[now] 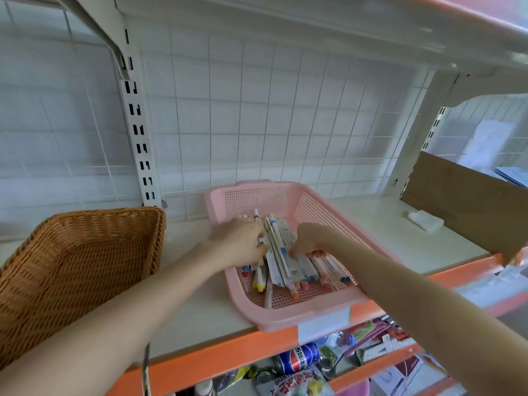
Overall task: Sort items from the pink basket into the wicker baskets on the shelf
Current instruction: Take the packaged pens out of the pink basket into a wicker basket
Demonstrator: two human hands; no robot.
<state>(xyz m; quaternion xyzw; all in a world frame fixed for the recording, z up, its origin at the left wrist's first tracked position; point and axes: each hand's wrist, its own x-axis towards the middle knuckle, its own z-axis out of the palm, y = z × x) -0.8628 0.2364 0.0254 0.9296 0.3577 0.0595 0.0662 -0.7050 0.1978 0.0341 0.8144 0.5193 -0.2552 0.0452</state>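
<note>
In the head view, the pens (281,261) lie in a loose pile inside the pink basket (300,318) on the shelf (200,304). The left hand (237,238) and right hand (311,238) both curl their fingers round the pile. The pens look light, hard and smooth, so they may slip; it is best to hold them round the middle. The wicker basket (85,252) sits near on the left, with nothing between. A cardboard box (457,195) stands well off to the right.

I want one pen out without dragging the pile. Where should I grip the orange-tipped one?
Probably pinch the orange-tipped pen near its tip, from the pink basket's near rim: that end juts clear over bare mesh; farther up, other pens crowd it.
</note>
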